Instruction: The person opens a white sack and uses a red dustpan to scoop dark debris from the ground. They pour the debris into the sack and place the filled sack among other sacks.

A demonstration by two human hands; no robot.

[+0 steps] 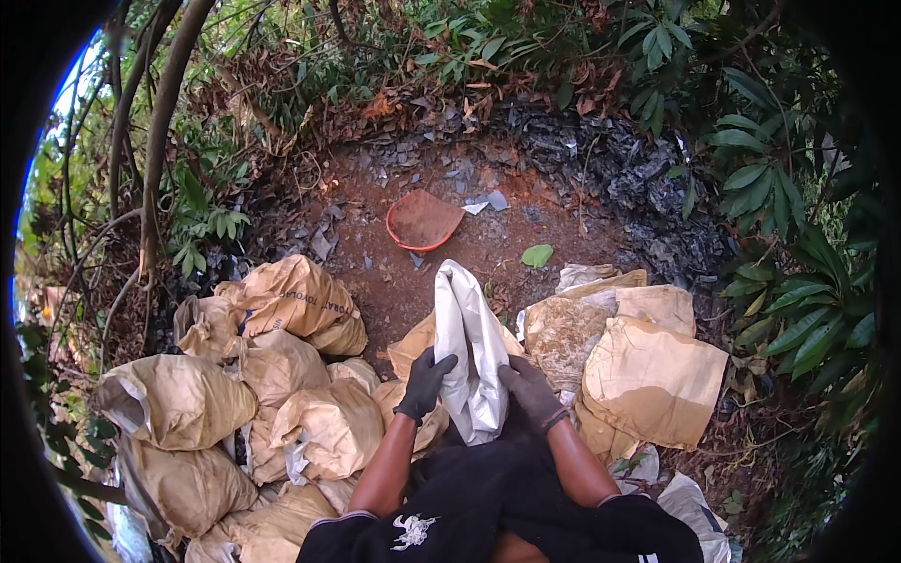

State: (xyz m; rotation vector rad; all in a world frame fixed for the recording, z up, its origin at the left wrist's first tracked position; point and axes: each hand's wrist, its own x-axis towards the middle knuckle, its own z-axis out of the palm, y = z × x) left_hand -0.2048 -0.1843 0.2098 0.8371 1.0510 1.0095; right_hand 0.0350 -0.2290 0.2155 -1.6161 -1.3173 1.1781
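In front of my body hangs a pale grey-white sack (466,328), folded lengthwise with its narrow end pointing away from me. My left hand (428,383), in a dark glove, is closed on the sack's left edge. On the opposite edge, my right hand (531,392), also dark-gloved, grips it with the thumb on top. The fingers of both hands are partly hidden behind the material. Beyond the sack, a shallow reddish scoop-shaped pan (424,221) lies on the brown soil.
Several stuffed tan sacks (328,427) are heaped at my left. Flattened tan paper sacks (654,380) lie in a stack at my right. Dark, flaky debris (638,188) banks up along the far right. Thin trunks (155,141) and leafy bushes (807,272) border the ground.
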